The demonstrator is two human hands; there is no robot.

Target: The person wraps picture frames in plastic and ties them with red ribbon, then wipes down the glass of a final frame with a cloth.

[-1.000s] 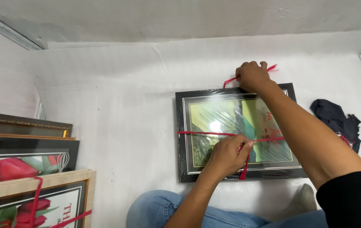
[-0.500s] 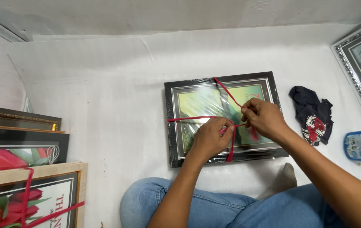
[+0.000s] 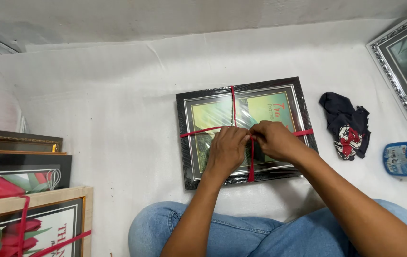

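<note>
Both hands meet over the middle of a black rectangular picture frame wrapped in clear plastic film (image 3: 246, 131), the left hand (image 3: 226, 151) and the right hand (image 3: 274, 140) with fingers curled and fingertips touching, each pinching the thin red ribbon (image 3: 233, 102) where its two bands cross. One band runs from the frame's 12 o'clock edge down to its 6 o'clock edge; the other crosses from 9 o'clock to 3 o'clock, and the knot point sits between the thumbs, just right of centre. The frame lies flat on a white sheeted floor (image 3: 117, 109), slightly tilted, directly ahead of the person's knees in blue denim jeans (image 3: 241, 235), which fill the view at 6 o'clock.

At 3 o'clock of the frame, near but apart from it, lies a crumpled dark cloth with a red and white patch (image 3: 346, 126). Farther toward 3 o'clock rests a blue plastic bottle lying on its side (image 3: 405, 159). A silver ornate-edged frame (image 3: 403, 71) leans in at 2 o'clock, cut off by the picture's edge. At 8 o'clock, well apart from the hands, is a stack of framed pictures with red flowers (image 3: 18, 185), the lowest of them a pale wooden frame tied with red ribbon.
</note>
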